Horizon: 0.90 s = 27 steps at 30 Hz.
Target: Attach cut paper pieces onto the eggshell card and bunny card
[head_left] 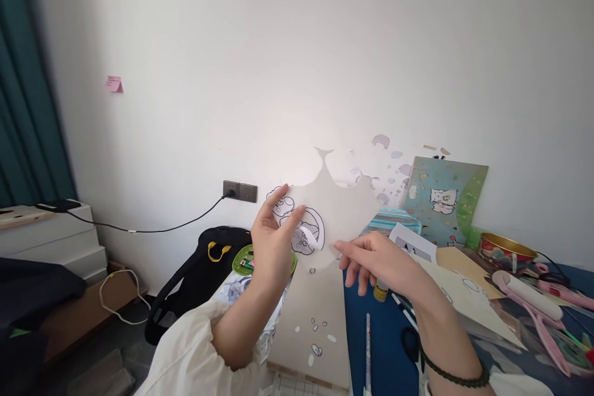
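Fingers (294, 219) of the left hand (271, 241) are pinching the paper (343, 213) above the board (318, 297); the right hand (378, 257) is reaching its lower edge, grip unclear. Pulling risks tearing the curled strip (314, 238); swinging, bending the neck (323, 167).

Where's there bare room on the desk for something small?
Bare blue tabletop shows between the beige cardboard sheet and slim patterned stick, and between that stick and the black looped handles. Crowded: the right side, with cream papers, round red-and-gold tin and pink plastic-looking tools.
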Each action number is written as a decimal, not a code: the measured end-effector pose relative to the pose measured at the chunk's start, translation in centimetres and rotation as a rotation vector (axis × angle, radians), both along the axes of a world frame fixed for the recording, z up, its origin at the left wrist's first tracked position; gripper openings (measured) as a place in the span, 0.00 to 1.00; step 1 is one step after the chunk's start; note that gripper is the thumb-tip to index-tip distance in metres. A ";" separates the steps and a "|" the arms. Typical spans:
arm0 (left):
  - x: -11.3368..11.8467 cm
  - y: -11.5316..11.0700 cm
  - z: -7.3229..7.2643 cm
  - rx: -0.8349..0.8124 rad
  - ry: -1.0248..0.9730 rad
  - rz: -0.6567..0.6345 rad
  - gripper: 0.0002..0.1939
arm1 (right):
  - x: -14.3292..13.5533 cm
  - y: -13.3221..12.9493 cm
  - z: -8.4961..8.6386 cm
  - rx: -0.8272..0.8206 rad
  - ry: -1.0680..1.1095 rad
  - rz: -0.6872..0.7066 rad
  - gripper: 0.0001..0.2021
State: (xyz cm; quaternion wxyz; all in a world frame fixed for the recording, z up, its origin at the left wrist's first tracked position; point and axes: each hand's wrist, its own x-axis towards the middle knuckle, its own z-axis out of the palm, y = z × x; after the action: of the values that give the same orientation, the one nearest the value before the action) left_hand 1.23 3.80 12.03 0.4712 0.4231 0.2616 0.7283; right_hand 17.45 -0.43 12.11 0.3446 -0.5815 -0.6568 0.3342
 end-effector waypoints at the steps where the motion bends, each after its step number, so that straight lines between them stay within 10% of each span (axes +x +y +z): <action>1: 0.0 0.0 0.0 0.006 -0.012 -0.002 0.25 | -0.1 -0.3 0.1 0.021 -0.026 -0.036 0.24; 8: -0.1 0.2 -0.4 0.051 0.044 0.042 0.19 | -0.9 -1.5 1.1 0.212 -0.082 -0.232 0.24; 13: 0.5 0.2 -1.5 0.094 0.163 -0.160 0.15 | -1.1 -1.0 1.0 0.448 -0.064 -0.267 0.12; 27: 0.4 0.5 -1.7 -0.006 0.193 -0.311 0.19 | -0.1 0.0 0.7 0.328 0.048 -0.134 0.07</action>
State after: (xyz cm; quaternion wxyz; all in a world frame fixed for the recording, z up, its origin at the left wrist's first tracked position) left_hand 1.63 4.35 10.33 0.5521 0.5249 0.2392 0.6020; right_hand 17.38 -0.42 12.79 0.4722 -0.5518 -0.6538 0.2125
